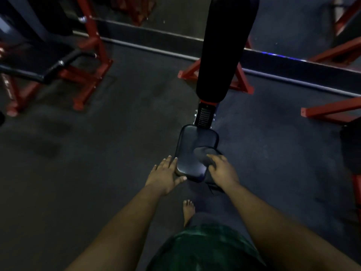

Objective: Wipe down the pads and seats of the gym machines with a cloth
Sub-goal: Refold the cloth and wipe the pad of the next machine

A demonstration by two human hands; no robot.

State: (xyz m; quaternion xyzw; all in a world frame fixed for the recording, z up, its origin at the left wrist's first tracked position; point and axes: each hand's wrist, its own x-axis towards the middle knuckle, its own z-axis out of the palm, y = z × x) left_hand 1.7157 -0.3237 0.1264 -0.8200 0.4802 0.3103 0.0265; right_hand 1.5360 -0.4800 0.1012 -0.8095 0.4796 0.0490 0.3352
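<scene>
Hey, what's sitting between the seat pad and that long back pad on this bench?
In the head view, a black ribbed metal adjustment bracket with a red collar joins the black padded seat to the long black back pad.

Dim, soft-focus view with much cut off or covered

The right hand covers the near part of the dark cloth, so how its fingers hold it cannot be told, and the cloth's edges blur into the seat pad. The long back pad runs out at the top edge. The black bench and its red frame are cut at the left edge, another pad at the right. The green garment and both forearms leave at the bottom.
</scene>
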